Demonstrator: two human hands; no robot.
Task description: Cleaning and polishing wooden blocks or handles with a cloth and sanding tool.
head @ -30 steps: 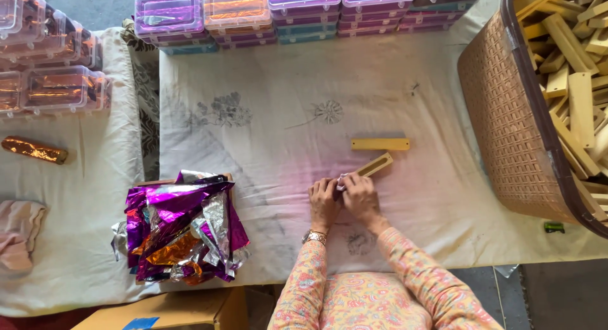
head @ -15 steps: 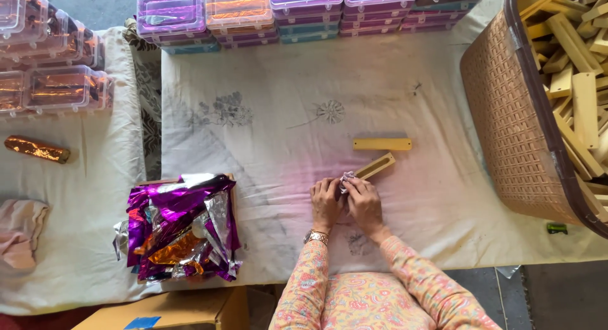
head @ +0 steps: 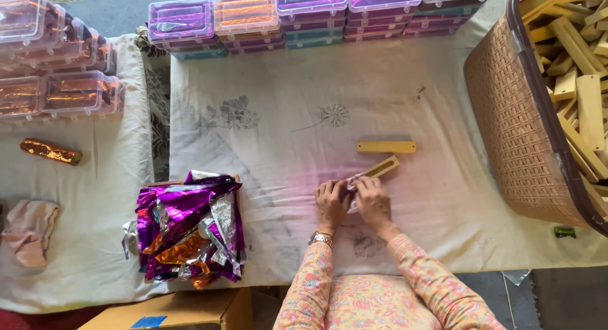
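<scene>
Slotted wooden strip [head: 379, 169] is pinched with foil at its near end by both hands [head: 331, 203] [head: 372, 200]; long axis angled away rightward, right hand nearer.

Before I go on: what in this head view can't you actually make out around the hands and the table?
- Near end of the slotted wooden piece: covered by the left hand and right hand.
- Silvery foil scrap between the fingers: too small to tell its shape.
- Wicker basket of wooden blocks: cut off by the right edge.
- Small green object: too small to identify.
- Contents of the clear boxes: blurred by glare.
</scene>
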